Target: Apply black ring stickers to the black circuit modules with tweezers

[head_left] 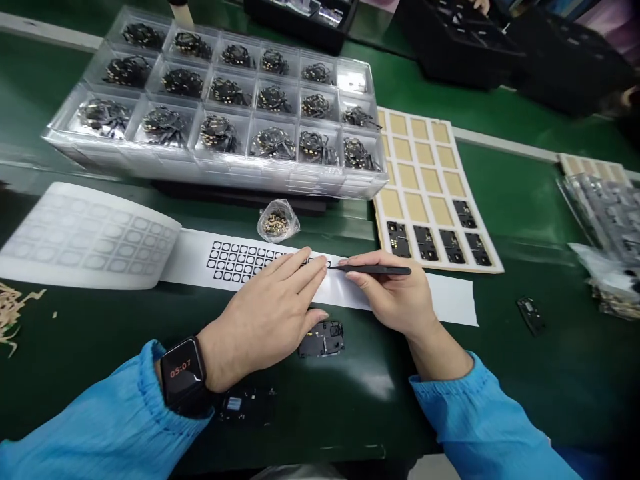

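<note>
Compartment trays (215, 100) stacked behind, sticker strip (250, 263) laid before them on the bench (525, 373), small bag (278, 221) between, card tray (435, 187) placed right.

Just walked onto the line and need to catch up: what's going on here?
A person works at a green table. Their left hand lies flat on a white strip, while the right hand holds a thin black tool with its tip at the strip's grid of black squares. A small black part lies on the table just below the hands. Clear trays of black parts stand behind.
</note>
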The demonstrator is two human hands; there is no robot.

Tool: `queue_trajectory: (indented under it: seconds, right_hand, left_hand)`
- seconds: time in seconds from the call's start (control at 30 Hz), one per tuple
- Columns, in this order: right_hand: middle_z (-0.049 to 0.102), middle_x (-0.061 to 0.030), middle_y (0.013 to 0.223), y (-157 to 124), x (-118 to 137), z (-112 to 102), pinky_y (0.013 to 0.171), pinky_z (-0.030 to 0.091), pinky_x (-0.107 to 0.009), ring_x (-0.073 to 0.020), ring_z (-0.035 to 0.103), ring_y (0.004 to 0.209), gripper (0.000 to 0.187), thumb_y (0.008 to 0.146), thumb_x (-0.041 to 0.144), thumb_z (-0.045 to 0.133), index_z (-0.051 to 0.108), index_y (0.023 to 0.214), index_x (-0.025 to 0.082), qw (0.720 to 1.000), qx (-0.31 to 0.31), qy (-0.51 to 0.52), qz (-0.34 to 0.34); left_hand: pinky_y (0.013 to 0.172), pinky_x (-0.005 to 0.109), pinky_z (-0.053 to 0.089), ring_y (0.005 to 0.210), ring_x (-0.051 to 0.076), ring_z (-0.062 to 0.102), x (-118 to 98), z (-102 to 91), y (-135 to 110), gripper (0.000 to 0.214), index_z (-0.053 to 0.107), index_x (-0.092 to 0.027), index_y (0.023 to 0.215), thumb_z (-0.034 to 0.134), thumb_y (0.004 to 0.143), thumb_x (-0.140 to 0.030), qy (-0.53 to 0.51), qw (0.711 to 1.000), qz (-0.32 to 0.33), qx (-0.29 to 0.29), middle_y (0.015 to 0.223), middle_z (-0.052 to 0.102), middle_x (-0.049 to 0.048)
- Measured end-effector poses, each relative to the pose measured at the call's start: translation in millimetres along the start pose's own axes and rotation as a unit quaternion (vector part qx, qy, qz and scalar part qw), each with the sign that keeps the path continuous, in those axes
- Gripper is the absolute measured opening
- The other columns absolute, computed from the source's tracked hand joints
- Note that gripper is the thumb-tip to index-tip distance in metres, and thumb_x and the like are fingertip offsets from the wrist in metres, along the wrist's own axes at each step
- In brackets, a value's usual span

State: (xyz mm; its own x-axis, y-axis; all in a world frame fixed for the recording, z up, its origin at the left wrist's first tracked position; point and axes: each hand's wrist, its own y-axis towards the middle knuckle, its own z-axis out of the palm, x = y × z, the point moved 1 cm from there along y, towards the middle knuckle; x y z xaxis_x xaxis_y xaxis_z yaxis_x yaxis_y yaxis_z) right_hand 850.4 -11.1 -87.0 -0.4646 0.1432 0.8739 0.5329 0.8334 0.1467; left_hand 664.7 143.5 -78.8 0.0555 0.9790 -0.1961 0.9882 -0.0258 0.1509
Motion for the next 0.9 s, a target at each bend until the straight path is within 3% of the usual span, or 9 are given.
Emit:
queue_trajectory:
  seconds: [0.37,0.9]
  right_hand:
    - [0.082,-0.0053,0.1,3.1,5.0,2.5,0.076,0.066,-0.035,-0.0228,0.078,0.089,0.009,0.091,0.026,0.079,0.079,0.1,0.023,0.999,-0.033,0.011,0.01]
    - [0.082,-0.0064,0.1,4.4,11.8,2.7,0.083,0.067,-0.036,-0.0225,0.079,0.091,0.011,0.09,0.024,0.078,0.08,0.1,0.021,0.998,-0.029,0.032,0.037]
  left_hand:
    - [0.128,0.051,0.031,0.155,0.037,0.035,0.7,1.6,-0.5,0.064,0.046,-0.003,0.155,0.049,0.109,-0.046,-0.007,1.0,-0.004,0.003,0.161,0.049,0.0171]
    - [0.128,0.05,0.03,0.154,0.037,0.036,0.5,2.0,-1.9,0.064,0.047,-0.003,0.155,0.046,0.11,-0.048,0.008,1.0,-0.001,0.001,0.161,0.049,0.0168]
